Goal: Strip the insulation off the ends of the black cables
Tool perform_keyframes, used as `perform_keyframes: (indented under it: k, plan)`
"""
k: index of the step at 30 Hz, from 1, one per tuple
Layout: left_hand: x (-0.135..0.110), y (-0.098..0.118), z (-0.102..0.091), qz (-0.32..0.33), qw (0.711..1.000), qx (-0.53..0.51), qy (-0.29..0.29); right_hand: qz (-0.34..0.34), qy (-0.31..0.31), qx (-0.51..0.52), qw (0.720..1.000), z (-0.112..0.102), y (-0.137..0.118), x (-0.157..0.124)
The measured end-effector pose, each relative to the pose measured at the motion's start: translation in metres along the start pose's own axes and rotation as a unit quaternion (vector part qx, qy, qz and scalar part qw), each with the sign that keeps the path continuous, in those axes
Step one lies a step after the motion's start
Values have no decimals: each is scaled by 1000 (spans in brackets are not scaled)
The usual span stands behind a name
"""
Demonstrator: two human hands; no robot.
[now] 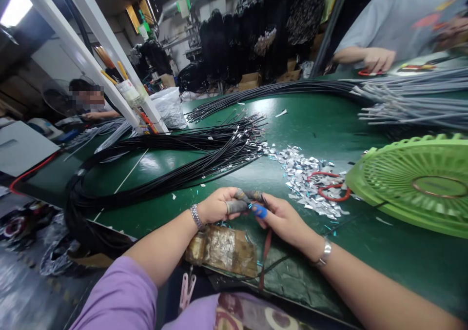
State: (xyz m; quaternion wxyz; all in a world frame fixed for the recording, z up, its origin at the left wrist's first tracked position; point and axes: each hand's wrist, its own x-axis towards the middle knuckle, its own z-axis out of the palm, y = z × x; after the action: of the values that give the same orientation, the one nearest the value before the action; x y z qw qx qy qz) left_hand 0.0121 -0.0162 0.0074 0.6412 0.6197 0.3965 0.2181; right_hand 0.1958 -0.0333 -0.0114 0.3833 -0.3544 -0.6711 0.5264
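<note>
My left hand (223, 205), with grey wraps on its fingers and a metal watch at the wrist, is closed in a pinch. My right hand (280, 218) meets it fingertip to fingertip, with blue tape around the thumb and dark wraps on other fingers. Between the fingertips shows the end of a cable with thin blue wires (250, 205); the fingers hide most of it. Below the hands lies a brown, tape-covered cardboard piece (230, 249) at the table edge. A reddish-brown strip (266, 259) hangs beside it.
Black cables (164, 186) with stripped ends curve across the green table (325, 120). White scraps (300, 174) surround red-handled scissors (331, 186). A green fan (413, 184) stands right, grey cables (413, 101) behind it. One person (402, 23) sits opposite, another (95, 101) far left.
</note>
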Motion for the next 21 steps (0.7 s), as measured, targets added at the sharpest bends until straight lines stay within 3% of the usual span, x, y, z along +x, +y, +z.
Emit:
perform_keyframes:
  k: [9, 14, 17, 21]
  plan:
    - [1, 3, 2, -11, 999, 14, -47, 82, 42, 74, 993, 10, 8, 7]
    - [2, 1, 2, -18, 997, 25, 70, -28, 170, -117, 978, 0, 10, 5]
    - [4, -1, 2, -8, 994, 42, 98, -94, 168, -230, 954, -3, 9, 1]
    - [6, -5, 3, 17, 991, 84, 106, -120, 155, -298, 934, -1, 9, -1]
